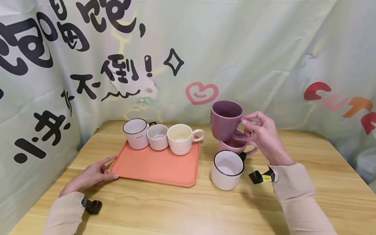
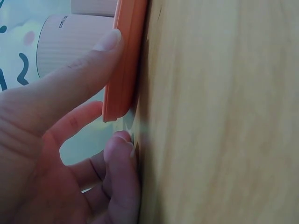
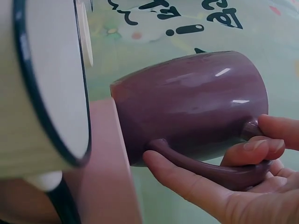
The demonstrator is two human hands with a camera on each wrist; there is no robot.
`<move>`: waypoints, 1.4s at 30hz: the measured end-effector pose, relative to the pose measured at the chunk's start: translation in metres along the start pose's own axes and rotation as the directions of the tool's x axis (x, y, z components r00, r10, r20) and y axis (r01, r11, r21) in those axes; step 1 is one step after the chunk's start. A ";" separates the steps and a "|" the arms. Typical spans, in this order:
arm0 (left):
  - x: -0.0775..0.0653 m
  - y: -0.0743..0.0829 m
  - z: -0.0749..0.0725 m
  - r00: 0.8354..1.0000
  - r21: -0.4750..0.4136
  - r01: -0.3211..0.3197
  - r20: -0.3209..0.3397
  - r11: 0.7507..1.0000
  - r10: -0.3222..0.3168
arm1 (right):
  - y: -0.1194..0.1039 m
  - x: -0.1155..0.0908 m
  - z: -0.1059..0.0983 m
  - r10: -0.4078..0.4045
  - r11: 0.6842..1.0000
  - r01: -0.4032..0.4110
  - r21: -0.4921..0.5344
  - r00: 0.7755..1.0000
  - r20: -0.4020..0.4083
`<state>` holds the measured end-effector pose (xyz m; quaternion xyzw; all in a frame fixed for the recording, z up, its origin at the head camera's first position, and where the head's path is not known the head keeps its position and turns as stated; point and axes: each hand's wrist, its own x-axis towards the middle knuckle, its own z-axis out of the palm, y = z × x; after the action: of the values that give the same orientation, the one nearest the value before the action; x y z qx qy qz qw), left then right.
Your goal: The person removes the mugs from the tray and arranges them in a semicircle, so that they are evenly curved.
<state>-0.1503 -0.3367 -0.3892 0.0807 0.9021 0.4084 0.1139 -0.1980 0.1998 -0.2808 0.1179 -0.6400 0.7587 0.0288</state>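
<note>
My right hand (image 1: 261, 132) grips a purple mug (image 1: 224, 122) by its handle, fingers and thumb around it. The mug is raised, its mouth up, and its base overlaps the opening of a pink mug (image 1: 232, 147). In the right wrist view the purple mug (image 3: 201, 100) meets the rim of the pink mug (image 3: 110, 154). In front stands a white mug with a black rim (image 1: 224, 179). On the left, my left hand (image 1: 92, 174) pinches the near left corner of an orange tray (image 1: 158, 168) between thumb and index finger; the other fingers curl beside it.
Along the tray's back edge stand a white black-rimmed mug (image 1: 136, 135), a small ribbed cup (image 1: 158, 138) and a cream mug (image 1: 180, 140), side by side. A printed curtain (image 1: 235, 49) hangs behind the wooden table (image 1: 164, 209).
</note>
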 end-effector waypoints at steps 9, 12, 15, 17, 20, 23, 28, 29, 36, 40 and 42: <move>0.000 -0.001 0.000 1.000 0.012 -0.006 -0.008 1.000 0.006 | -0.004 -0.003 -0.017 -0.070 0.986 0.070 0.152 0.998 -0.004; 0.000 -0.001 -0.001 1.000 0.020 -0.011 -0.008 1.000 0.011 | -0.007 -0.003 -0.024 -0.083 0.975 0.084 0.205 0.996 -0.012; 0.000 -0.002 -0.001 1.000 0.027 -0.017 -0.009 0.999 0.017 | -0.009 -0.004 -0.031 -0.093 0.961 0.094 0.260 0.995 -0.016; 0.001 -0.002 -0.002 1.000 0.026 -0.019 -0.008 0.999 0.020 | -0.010 -0.005 -0.035 -0.098 0.953 0.100 0.285 0.995 -0.020; 0.001 -0.002 -0.001 1.000 0.025 -0.018 -0.008 1.000 0.018 | -0.011 -0.006 -0.042 -0.102 0.948 0.106 0.301 0.994 -0.031; 0.001 -0.002 -0.001 1.000 0.019 -0.014 -0.006 1.000 0.014 | -0.010 -0.008 -0.048 -0.096 0.946 0.107 0.305 0.994 -0.051; 0.001 -0.001 -0.002 1.000 0.012 -0.014 -0.003 1.000 0.014 | -0.006 -0.012 -0.058 -0.081 0.948 0.103 0.301 0.993 -0.085; 0.001 -0.001 -0.002 1.000 0.013 -0.015 -0.002 1.000 0.015 | -0.005 -0.012 -0.060 -0.080 0.946 0.104 0.307 0.993 -0.088; 0.000 0.000 -0.001 1.000 0.010 -0.011 0.001 1.000 0.011 | -0.001 -0.015 -0.072 -0.082 0.917 0.120 0.380 0.990 -0.114; 0.000 0.000 -0.002 1.000 0.012 -0.011 0.003 1.000 0.011 | 0.001 -0.014 -0.078 -0.076 0.897 0.124 0.424 0.989 -0.128; 0.000 0.000 -0.002 1.000 0.013 -0.010 0.000 1.000 0.010 | 0.003 -0.015 -0.080 -0.065 0.891 0.118 0.438 0.989 -0.134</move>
<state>-0.1504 -0.3382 -0.3877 0.0862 0.9043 0.4030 0.1113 -0.1957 0.2790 -0.2993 0.1070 -0.4408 0.8881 0.0739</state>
